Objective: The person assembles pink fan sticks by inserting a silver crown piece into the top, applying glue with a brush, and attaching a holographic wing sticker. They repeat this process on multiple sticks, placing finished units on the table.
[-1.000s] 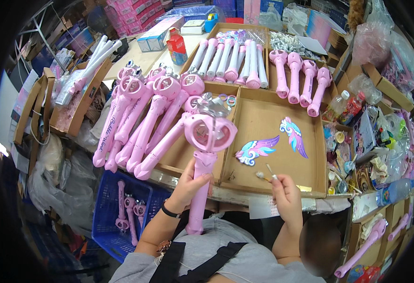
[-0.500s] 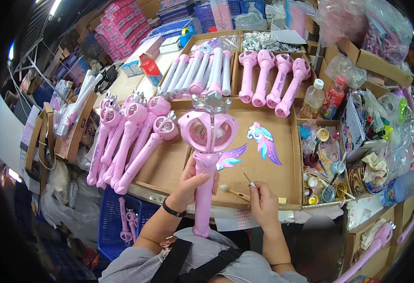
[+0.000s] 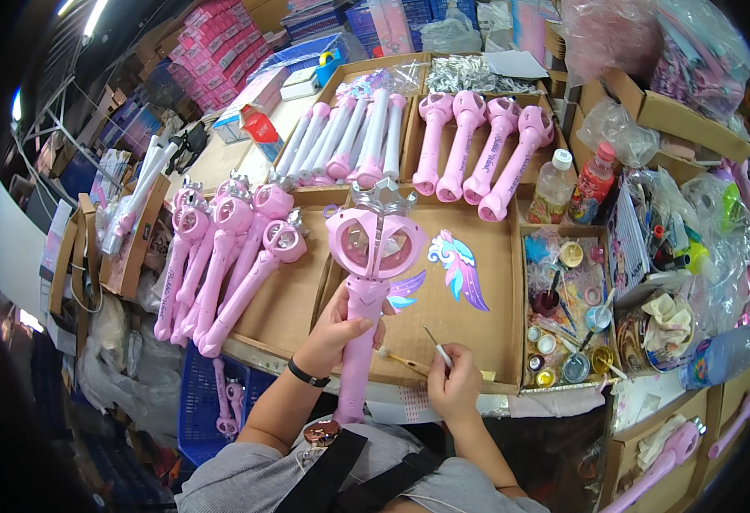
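Observation:
My left hand (image 3: 338, 329) wraps around the handle of a pink toy wand (image 3: 360, 359), which stands upright with a silver crown (image 3: 383, 201) above its open round head. Between the fingertips of my right hand (image 3: 454, 382) is a thin pointed tool (image 3: 435, 342) with a pale handle, its tip angled up and left, apart from the wand. Behind the wand, a blue and purple wing piece (image 3: 405, 292) is partly hidden. A second wing piece (image 3: 460, 269) lies farther right in the cardboard tray (image 3: 499, 342). Near my right hand rests a small wooden-handled brush (image 3: 405, 361).
Crowned pink wands (image 3: 221, 248) are piled at left, above a blue basket (image 3: 200, 410). White-shafted wand parts (image 3: 349, 137) and uncrowned pink wands (image 3: 486, 154) lie at the back. Paint pots (image 3: 576, 366) fill a box at right, below two bottles (image 3: 550, 188).
The view has shifted slightly, so the tray and its contents sit farther left. My right hand with the tool has moved a little lower. My left hand keeps its grip on the wand.

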Available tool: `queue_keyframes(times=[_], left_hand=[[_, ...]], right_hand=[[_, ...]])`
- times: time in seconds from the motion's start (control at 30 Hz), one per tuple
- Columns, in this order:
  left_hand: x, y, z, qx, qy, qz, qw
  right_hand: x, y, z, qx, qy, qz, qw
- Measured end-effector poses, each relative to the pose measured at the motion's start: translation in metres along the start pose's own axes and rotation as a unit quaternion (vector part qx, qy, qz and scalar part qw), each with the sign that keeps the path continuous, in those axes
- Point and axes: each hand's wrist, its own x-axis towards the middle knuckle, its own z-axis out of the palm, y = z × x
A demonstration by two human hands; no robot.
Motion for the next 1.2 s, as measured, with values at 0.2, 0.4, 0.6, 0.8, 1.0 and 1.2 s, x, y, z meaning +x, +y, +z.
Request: queue_keyframes(times=[0.2, 0.4, 0.6, 0.8, 1.0, 1.2], left_hand=[[0.001, -0.002, -0.014, 0.008, 0.051, 0.013, 0.999], [-0.004, -0.008, -0.024, -0.007, 0.063, -0.013, 0.998], [-0.018, -0.001, -0.029, 0.053, 0.059, 0.012, 0.997], [-0.048, 0.012, -0.056, 0.190, 0.083, 0.088, 0.974], [-0.089, 0.024, -0.088, 0.313, 0.165, 0.158, 0.922], [-0.123, 0.027, -0.109, 0.361, 0.243, 0.195, 0.879]], right_hand=[[0.006, -0.002, 0.007, -0.022, 0.013, -0.005, 1.000], [0.035, -0.037, -0.002, -0.013, 0.005, -0.044, 0.999], [0.061, -0.079, 0.024, -0.110, -0.042, -0.236, 0.965], [0.051, -0.112, 0.048, -0.189, -0.075, -0.339, 0.918], [0.031, -0.137, 0.084, -0.150, -0.145, -0.342, 0.916], [0.007, -0.144, 0.114, -0.131, -0.207, -0.314, 0.917]])
